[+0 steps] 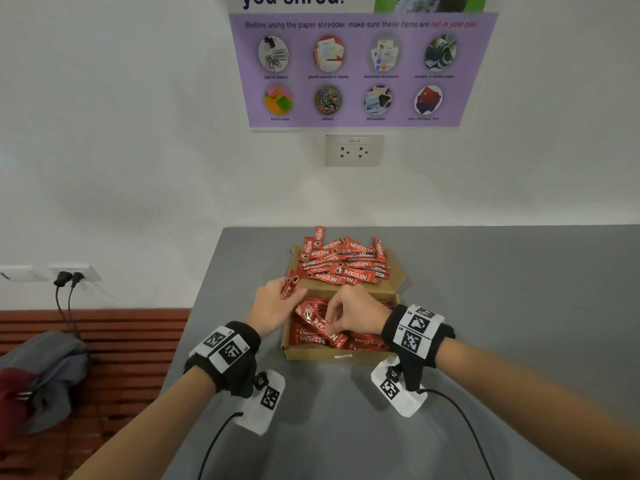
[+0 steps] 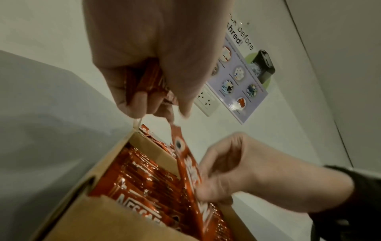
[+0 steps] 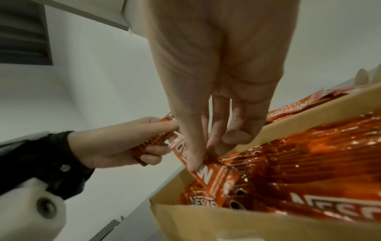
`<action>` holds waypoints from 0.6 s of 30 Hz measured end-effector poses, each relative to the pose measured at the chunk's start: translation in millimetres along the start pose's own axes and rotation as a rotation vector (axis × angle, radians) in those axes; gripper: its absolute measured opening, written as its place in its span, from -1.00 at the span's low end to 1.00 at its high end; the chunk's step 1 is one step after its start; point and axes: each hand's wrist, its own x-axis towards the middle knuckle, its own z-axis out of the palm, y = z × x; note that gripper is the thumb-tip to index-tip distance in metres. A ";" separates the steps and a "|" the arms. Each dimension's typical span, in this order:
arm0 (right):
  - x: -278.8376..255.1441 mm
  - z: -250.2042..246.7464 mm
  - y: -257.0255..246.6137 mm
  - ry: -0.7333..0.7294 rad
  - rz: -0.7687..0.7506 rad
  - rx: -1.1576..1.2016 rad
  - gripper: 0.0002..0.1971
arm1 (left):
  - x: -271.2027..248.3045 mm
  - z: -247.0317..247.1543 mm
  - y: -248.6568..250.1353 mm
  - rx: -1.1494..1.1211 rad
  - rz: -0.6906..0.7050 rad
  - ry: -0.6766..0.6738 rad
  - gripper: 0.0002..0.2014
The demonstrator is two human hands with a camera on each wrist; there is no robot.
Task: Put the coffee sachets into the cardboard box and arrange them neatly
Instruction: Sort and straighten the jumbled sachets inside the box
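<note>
Cardboard box (image 1: pixel 313 353), glossy red sachets (image 1: pixel 308 336)

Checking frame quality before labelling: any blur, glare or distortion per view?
Head view: sharp, wide-angle bend in the poster and table edges. Left wrist view: dim, left hand and pinched sachet motion-blurred, glare spot on the poster. Right wrist view: right hand soft, foil highlights on boxed sachets.

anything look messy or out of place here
Yes. A loose pile of sachets lies jumbled on the open flap behind the box, not yet packed. Inside, one sachet that the right hand pinches lies diagonally across the flat rows. The left hand grips a small bunch.
</note>
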 end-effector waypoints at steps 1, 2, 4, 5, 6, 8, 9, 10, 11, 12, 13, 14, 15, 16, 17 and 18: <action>0.2 1.5 1.5 -0.012 0.003 -0.015 -0.82 | -0.5 -2.0 -1.0 0.027 0.001 -0.029 -0.84; 0.9 2.8 2.7 -0.006 0.006 -0.021 -0.84 | -1.0 -2.5 -1.7 0.039 0.004 -0.050 -0.80; 1.7 3.1 1.6 0.044 0.026 0.040 -0.91 | -2.3 -2.2 0.6 -0.001 -0.007 -0.046 -0.79; 2.2 2.4 0.8 0.075 0.036 0.105 -0.91 | -2.6 -1.4 1.5 -0.043 -0.011 -0.028 -0.79; 2.8 1.6 -0.6 0.100 0.039 0.174 -0.88 | -2.7 -0.3 2.4 -0.093 -0.015 -0.020 -0.78; 2.9 1.7 -4.9 0.157 0.006 0.283 -0.72 | -4.2 1.2 5.9 -0.135 -0.009 -0.072 -0.86; 2.6 2.5 -6.4 0.193 -0.015 0.323 -0.65 | -4.8 2.1 6.8 -0.101 0.005 -0.117 -0.91; 2.2 2.6 -7.5 0.223 -0.025 0.352 -0.60 | -5.5 3.1 7.4 -0.054 0.031 -0.149 -0.89; 1.6 2.5 -8.1 0.242 -0.030 0.375 -0.59 | -6.0 3.7 7.9 -0.005 0.057 -0.155 -0.83; 1.0 2.3 -7.8 0.248 -0.039 0.391 -0.59 | -6.1 3.5 7.6 0.033 0.069 -0.148 -0.78; -0.3 1.5 -7.0 0.248 -0.061 0.375 -0.60 | -5.7 2.5 6.8 0.063 0.078 -0.146 -0.76; -1.7 0.0 -5.1 0.253 -0.092 0.311 -0.64 | -5.4 1.0 6.4 0.103 0.086 -0.159 -0.76; -3.1 -1.8 -2.5 0.260 -0.125 0.231 -0.69 | -5.3 -0.8 6.3 0.159 0.092 -0.187 -0.78; -4.5 -3.2 -0.2 0.263 -0.150 0.166 -0.76 | -5.0 -3.1 5.7 0.228 0.094 -0.232 -0.83; -5.8 -4.2 1.9 0.254 -0.162 0.119 -0.84 | -4.3 -5.5 4.4 0.293 0.095 -0.281 -0.88; -6.8 -4.4 3.8 0.222 -0.155 0.080 -0.88 | -4.0 -7.5 4.3 0.347 0.097 -0.317 -0.86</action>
